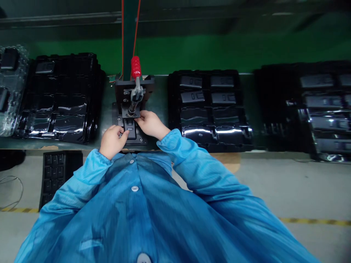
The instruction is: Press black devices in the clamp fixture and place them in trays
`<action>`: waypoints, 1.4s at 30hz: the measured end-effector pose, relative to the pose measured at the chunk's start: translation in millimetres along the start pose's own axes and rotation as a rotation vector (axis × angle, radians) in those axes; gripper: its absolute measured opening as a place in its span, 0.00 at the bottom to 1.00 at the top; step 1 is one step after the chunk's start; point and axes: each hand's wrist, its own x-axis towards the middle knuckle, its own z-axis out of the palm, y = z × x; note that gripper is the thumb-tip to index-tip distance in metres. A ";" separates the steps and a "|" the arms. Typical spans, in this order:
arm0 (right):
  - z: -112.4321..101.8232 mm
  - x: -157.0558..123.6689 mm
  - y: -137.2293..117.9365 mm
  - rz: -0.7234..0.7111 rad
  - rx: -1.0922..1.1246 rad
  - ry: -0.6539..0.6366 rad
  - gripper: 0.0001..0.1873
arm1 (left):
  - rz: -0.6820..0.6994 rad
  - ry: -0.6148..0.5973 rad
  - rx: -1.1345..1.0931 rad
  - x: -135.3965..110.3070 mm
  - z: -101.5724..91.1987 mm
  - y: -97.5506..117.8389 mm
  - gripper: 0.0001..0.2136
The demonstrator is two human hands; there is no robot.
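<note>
A small black plastic casing with pale lettering lies in a dark metal fixture. My left hand is at its lower left edge, fingers curled and thumb pressed on the casing. On the other side, my right hand pinches at the casing's upper right edge, close under the clamp's pressing plate; its fingertips are partly hidden. Above both hands rises a toggle clamp, its red handle pointing up. The clamp's rod ends over the casing's upper end.
Left of the fixture stands a stack of black trays with one casing in the top tray. A clear tray is at the far left. Another black tray stack holds several casings at right; further trays lie beyond.
</note>
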 end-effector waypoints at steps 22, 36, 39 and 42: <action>-0.8 3.1 -5.8 0.136 0.129 -0.027 0.08 | 0.000 -0.003 0.014 1.1 -1.1 1.2 0.11; 0.2 2.1 -8.4 0.111 0.127 -0.017 0.10 | 0.010 0.003 -0.017 0.3 -0.7 0.7 0.11; 1.7 2.3 -7.5 0.110 0.113 -0.002 0.10 | 0.011 0.004 -0.026 0.4 -0.4 0.2 0.11; 3.0 3.0 -5.6 0.109 0.097 0.015 0.10 | 0.012 0.003 -0.028 0.4 0.0 -0.8 0.11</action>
